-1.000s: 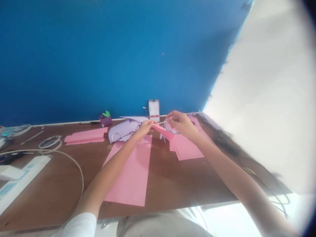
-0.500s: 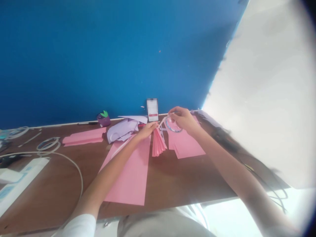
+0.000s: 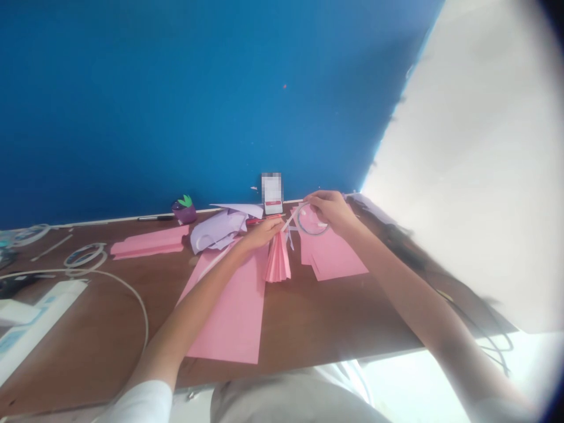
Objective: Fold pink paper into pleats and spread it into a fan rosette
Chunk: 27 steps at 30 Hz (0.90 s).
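My left hand (image 3: 263,231) pinches the top of a pleated pink paper fan (image 3: 277,261), which hangs down and spreads toward the brown table (image 3: 308,317). My right hand (image 3: 328,208) grips a clear tape roll (image 3: 311,220), and a strip of tape (image 3: 291,219) runs from the roll to the fan's top. A long pink sheet (image 3: 233,311) lies under my left forearm. Several pink sheets (image 3: 335,258) are stacked beneath my right wrist.
Lilac paper (image 3: 218,229) and a small purple pot (image 3: 184,210) sit near the blue wall, with a card (image 3: 272,194) propped behind. Folded pink paper (image 3: 147,242), tape rings (image 3: 83,255), a white cable (image 3: 132,294) and a white box (image 3: 30,323) lie left. Dark cables (image 3: 462,305) run right.
The pleated pink paper has swung from lying sideways between my hands to hanging down and fanning open. My right hand drew the tape roll slightly up and to the right.
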### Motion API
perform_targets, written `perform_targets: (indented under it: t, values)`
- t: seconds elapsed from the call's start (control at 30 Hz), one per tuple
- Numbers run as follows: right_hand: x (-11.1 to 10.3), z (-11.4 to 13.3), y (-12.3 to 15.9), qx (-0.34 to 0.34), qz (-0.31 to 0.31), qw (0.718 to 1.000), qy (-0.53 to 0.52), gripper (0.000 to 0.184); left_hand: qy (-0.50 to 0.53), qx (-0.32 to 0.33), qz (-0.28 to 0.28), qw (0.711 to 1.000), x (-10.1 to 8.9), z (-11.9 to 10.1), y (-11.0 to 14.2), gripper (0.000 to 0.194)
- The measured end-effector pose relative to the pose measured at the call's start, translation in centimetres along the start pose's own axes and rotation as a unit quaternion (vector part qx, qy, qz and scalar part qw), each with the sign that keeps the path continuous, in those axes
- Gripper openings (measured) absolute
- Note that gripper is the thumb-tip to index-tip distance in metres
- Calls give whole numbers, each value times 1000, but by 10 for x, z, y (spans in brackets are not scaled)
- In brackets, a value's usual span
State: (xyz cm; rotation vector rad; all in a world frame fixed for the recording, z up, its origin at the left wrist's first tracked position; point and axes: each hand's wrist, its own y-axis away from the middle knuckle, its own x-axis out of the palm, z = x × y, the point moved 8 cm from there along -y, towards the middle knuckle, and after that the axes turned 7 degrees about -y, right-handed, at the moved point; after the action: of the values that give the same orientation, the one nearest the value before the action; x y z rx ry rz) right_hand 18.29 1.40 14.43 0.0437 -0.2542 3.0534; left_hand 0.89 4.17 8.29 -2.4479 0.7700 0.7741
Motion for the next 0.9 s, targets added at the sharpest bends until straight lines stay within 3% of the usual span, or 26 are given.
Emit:
perform_targets:
  t: [0.33, 0.47, 0.67, 0.9]
  values:
    - [8, 17, 11, -23, 8, 998, 56, 21, 29, -43, -10, 999, -5, 11, -1, 39]
    - [18, 23, 20, -39, 29, 994, 94, 19, 60, -92, -71, 991, -20, 21, -1, 36]
    - [36, 33, 38, -52, 49, 983, 169, 18, 24, -87, -184, 979, -48, 23, 0, 29]
    - [43, 31, 43, -80, 69, 964, 245, 20, -1, -82, -270, 959, -61, 22, 3, 29]
